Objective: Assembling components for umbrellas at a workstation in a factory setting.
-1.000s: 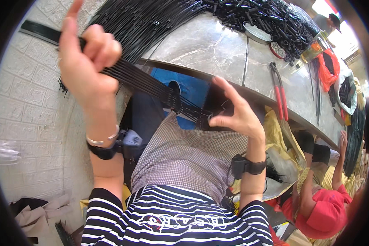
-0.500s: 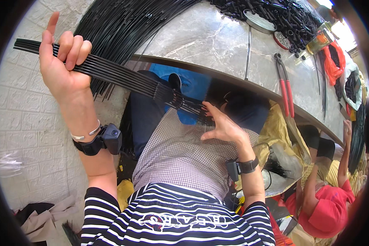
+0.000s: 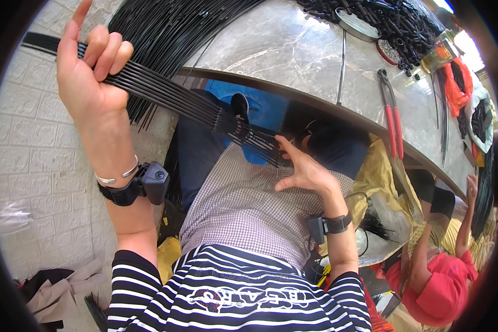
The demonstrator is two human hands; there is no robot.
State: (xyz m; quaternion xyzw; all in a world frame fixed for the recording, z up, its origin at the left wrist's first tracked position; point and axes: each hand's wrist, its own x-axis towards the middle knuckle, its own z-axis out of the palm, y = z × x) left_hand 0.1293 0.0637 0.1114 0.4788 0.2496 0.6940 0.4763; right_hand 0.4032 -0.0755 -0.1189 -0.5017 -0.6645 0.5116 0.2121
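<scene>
A flat bundle of thin black rods (image 3: pixel 169 97) slants across in front of me, from the upper left down toward my lap. My left hand (image 3: pixel 94 72) is closed around its upper part, three fingers curled over it and the index finger stretched upward. Lower down, a dark band-like joint (image 3: pixel 225 122) crosses the rods, and past it they spread into thinner pieces. By those lower ends is my right hand (image 3: pixel 307 169), thumb and fingers wide apart. The fingertips are beside or touching the rod ends; which of these I cannot tell.
A grey marbled table (image 3: pixel 293 61) bears a pile of long black rods (image 3: pixel 171 33), red-handled cutters (image 3: pixel 393 119), a round tin (image 3: pixel 358 25) and many small black parts (image 3: pixel 409 36). A yellow sack (image 3: pixel 379 191) stands at the right, near another person in red (image 3: pixel 440 288).
The rod bundle has tilted a little more steeply, its upper end rising with my left hand. Its lower pieces look more fanned out. My right hand keeps its spread pose.
</scene>
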